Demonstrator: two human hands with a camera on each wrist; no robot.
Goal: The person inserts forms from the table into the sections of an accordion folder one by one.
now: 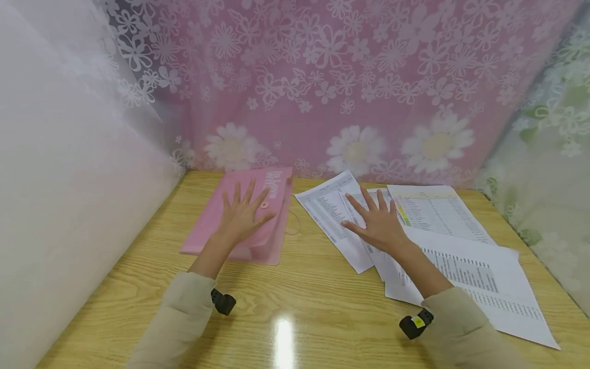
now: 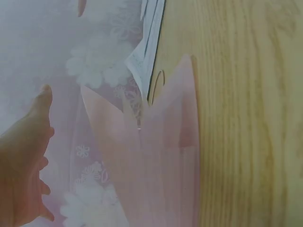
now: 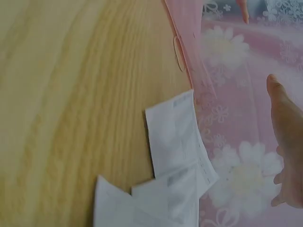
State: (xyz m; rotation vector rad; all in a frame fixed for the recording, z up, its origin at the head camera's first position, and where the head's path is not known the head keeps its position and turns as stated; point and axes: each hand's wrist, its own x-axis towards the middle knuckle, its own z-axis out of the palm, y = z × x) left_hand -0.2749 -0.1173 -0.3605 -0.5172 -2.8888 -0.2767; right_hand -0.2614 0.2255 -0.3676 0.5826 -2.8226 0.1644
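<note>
With fingers spread wide, my left hand hovers over a pink document folder on the wooden table. The folder bears white lettering and a round button, and its flap stands partly raised in the left wrist view. A thin loop of string lies by its right edge. My right hand, also spread, is above several printed paper sheets that overlap at the right. A gap shows between the right hand and the sheets in the right wrist view. Neither hand holds anything.
A pink curtain with white flowers hangs along the table's back edge. A pale wall bounds the left side, a flowered curtain the right. Bare wood lies between the forearms. Each wrist wears a black camera.
</note>
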